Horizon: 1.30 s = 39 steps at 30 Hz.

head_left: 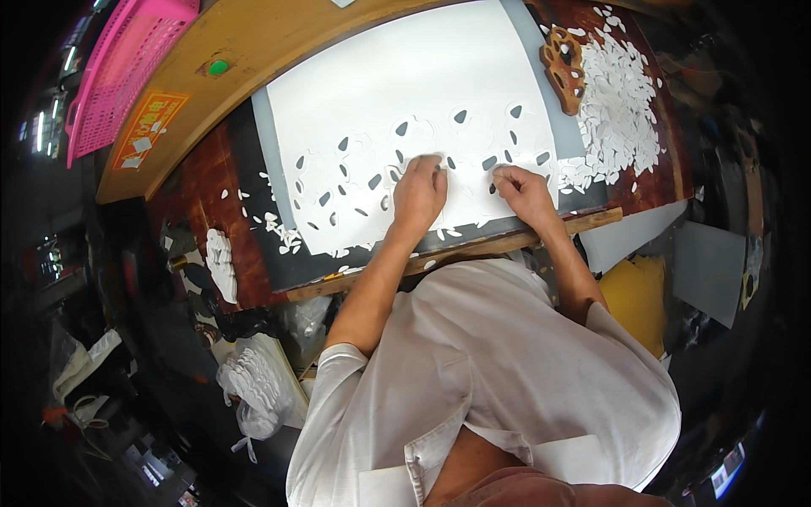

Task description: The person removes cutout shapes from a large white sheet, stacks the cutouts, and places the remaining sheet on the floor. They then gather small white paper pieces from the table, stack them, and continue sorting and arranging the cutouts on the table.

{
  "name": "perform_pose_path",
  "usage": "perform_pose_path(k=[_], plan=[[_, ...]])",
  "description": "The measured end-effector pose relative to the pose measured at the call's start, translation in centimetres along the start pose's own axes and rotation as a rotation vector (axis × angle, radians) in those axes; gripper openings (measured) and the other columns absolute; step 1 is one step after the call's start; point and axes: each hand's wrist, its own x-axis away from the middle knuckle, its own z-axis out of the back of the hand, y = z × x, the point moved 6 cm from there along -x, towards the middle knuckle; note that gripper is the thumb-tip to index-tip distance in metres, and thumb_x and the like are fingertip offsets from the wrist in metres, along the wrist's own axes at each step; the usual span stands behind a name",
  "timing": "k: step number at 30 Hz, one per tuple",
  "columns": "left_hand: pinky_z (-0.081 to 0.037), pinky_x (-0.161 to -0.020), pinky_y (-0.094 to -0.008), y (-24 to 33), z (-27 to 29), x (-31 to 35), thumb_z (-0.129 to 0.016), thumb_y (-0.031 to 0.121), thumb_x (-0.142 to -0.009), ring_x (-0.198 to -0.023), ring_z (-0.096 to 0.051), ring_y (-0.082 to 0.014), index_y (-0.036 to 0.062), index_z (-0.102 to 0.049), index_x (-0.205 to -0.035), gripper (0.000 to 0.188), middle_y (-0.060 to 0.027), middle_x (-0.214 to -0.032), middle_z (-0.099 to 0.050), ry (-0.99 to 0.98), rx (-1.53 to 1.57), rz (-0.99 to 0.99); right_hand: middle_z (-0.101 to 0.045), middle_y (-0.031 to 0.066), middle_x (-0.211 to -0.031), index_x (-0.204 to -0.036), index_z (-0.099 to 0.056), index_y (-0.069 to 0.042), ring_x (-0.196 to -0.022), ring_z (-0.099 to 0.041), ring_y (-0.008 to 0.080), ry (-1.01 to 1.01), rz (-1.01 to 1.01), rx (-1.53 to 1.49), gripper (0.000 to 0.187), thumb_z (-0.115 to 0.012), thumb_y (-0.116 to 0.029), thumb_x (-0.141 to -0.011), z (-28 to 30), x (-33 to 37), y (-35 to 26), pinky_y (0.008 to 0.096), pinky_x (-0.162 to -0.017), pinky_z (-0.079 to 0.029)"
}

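Observation:
A large white sheet (pixel 405 68), flat and flexible-looking, lies before me with cut outlines and dark teardrop-shaped holes across its nearer half. My left hand (pixel 421 190) rests on its middle, fingers bent down and closed against the cut area. To the right, my right hand (pixel 525 196) pinches with thumb and forefinger at the sheet's surface, beside several holes. What sits between the fingertips of either hand is too small or hidden to name. A brown cutting die (pixel 563 72) with rounded openings stands at the sheet's right edge.
Small white offcuts (pixel 621 106) are heaped at the right. A stack of white cut pieces (pixel 221 266) lies on the table's left side. A tan machine beam (pixel 253 42) with a green button (pixel 218 68) crosses the back, near a pink basket (pixel 127 76). A yellow bag (pixel 635 304) is below right.

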Motion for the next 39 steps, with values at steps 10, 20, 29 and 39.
perform_pose_path(k=[10,20,29,39], plan=[[-0.056,-0.092,-0.0465,2.2,-2.5,-5.2,-0.076,0.032,-0.093,-0.108,-0.069,-0.0394,0.0006,-0.061,-0.138,0.057,-0.0232,-0.125,-0.065,-0.137,-0.218,0.039,-0.074,0.0021,-0.09,-0.118,-0.075,0.003,-0.077,-0.064,0.0076,0.04,-0.034,-0.153,0.027,-0.073,-0.016,-0.099,1.5,-1.5,0.1,0.0243,-0.071,-0.053],[-0.057,-0.085,-0.044,0.4,-1.8,-0.4,-0.067,0.031,-0.098,-0.089,-0.073,-0.0366,-0.0052,-0.068,-0.121,0.043,-0.0217,-0.103,-0.074,-0.074,-0.032,0.289,-0.072,0.003,-0.092,-0.128,-0.069,0.006,-0.073,-0.065,0.0084,-0.154,-0.347,-0.306,0.038,-0.07,-0.018,-0.099,-0.6,1.4,0.8,0.0237,-0.064,-0.055],[-0.06,-0.056,-0.031,1.2,-2.8,4.8,-0.06,0.026,-0.105,-0.089,-0.078,-0.022,-0.0088,-0.064,-0.124,0.04,-0.0175,-0.107,-0.075,-0.212,0.441,0.7,-0.071,0.0046,-0.088,-0.125,-0.071,0.005,-0.072,-0.065,0.0093,-0.193,-0.308,-0.211,0.036,-0.071,-0.019,-0.098,-0.9,1.7,2.5,0.0251,-0.063,-0.054],[-0.062,-0.061,-0.0313,0.5,-3.1,11.4,-0.061,0.028,-0.105,-0.089,-0.077,-0.0241,-0.006,-0.063,-0.125,0.039,-0.0128,-0.112,-0.069,-0.261,0.661,0.969,-0.072,0.0076,-0.087,-0.13,-0.067,0.006,-0.074,-0.067,0.0123,-0.23,-0.249,-0.049,0.043,-0.071,-0.021,-0.097,-0.8,1.8,2.4,0.0288,-0.06,-0.055]])
